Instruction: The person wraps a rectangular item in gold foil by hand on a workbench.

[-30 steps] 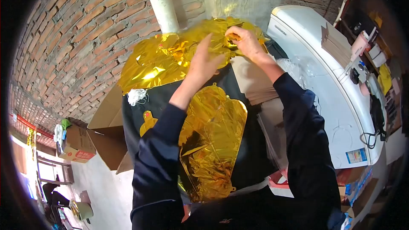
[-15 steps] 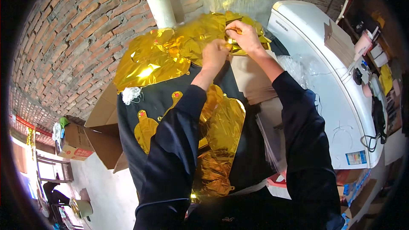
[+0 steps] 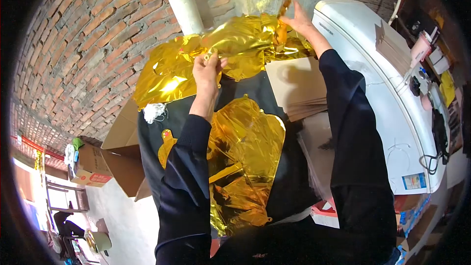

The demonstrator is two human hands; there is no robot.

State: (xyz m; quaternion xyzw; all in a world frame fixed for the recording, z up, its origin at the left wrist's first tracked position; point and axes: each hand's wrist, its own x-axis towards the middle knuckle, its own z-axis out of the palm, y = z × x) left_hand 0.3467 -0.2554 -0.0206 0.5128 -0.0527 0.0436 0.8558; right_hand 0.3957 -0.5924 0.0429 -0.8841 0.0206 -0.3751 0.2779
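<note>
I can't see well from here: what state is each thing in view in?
Left hand: pinching the far gold foil
Far gold foil: crumpled, partly lifted
Right hand: thumb and fingers spread
Near gold foil: laid out, creased
White string: bunched
Cardboard sheets: stacked flat
Cardboard box: open
White appliance: apparently shut

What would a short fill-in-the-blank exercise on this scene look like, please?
1. The left hand is farther from the white appliance than the ____ hand is.
2. The wall on the left side of the picture is built of ____.
3. The small crumpled bundle beside the gold foil is coloured ____.

Missing words: right; bricks; white.
</note>
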